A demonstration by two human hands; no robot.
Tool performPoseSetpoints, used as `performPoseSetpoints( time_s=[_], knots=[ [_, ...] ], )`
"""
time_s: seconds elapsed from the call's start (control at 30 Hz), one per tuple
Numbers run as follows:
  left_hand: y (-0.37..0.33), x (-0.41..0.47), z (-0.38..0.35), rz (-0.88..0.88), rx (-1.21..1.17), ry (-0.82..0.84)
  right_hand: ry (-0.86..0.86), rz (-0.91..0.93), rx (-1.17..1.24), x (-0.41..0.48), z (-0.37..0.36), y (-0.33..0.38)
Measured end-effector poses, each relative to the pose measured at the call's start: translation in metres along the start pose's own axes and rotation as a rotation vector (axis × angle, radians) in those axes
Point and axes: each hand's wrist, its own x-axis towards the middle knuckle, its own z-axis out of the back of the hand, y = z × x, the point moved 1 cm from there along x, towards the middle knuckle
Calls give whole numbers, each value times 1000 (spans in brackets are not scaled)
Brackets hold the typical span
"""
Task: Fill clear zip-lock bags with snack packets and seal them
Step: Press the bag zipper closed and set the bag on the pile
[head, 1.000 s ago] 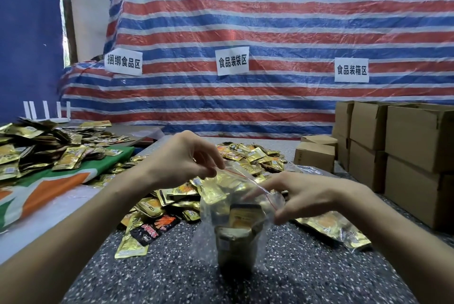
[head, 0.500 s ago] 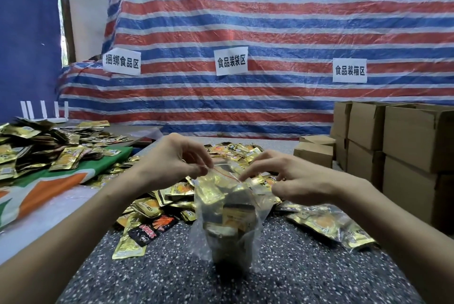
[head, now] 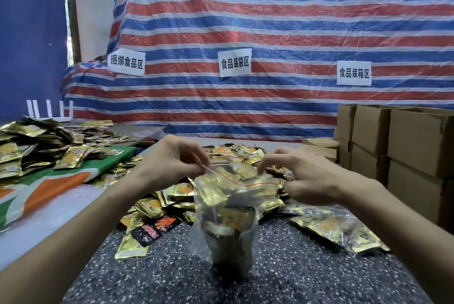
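Moved: right hand (head: 307,176) has been slid to the right along the bag top, away from the left hand (head: 172,163).
Left hand: held up with fingers curled; the left end of the red zip strip (head: 235,181) is pinched.
Right hand: fingers are bent down, and the right end of the strip is pinched.
Zip-lock bag (head: 226,237): stood upright on the speckled table (head: 307,279) between both hands; clear, crinkled, stuffed with gold snack packets (head: 213,193).
Strip: slanted down toward the right.
Loose packets (head: 152,208): piled behind the bag.
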Motion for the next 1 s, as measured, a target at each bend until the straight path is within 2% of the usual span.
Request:
performPoseSetpoints(
  time_s=[0.13,0.33,0.5,0.67,1.0],
  knots=[
    [2,0,-3,6,-35,-7,150,96,177,-4,-10,10],
    [4,0,0,40,-44,-22,17,135,74,5,-12,2],
    [14,-3,5,146,-124,-106,-215,47,330,-2,-10,-13],
    [20,-4,7,238,-216,-89,-273,11,402,-6,-12,-16],
    [24,-7,13,243,-294,-68,-402,67,665,-7,-7,-15]
  ],
)
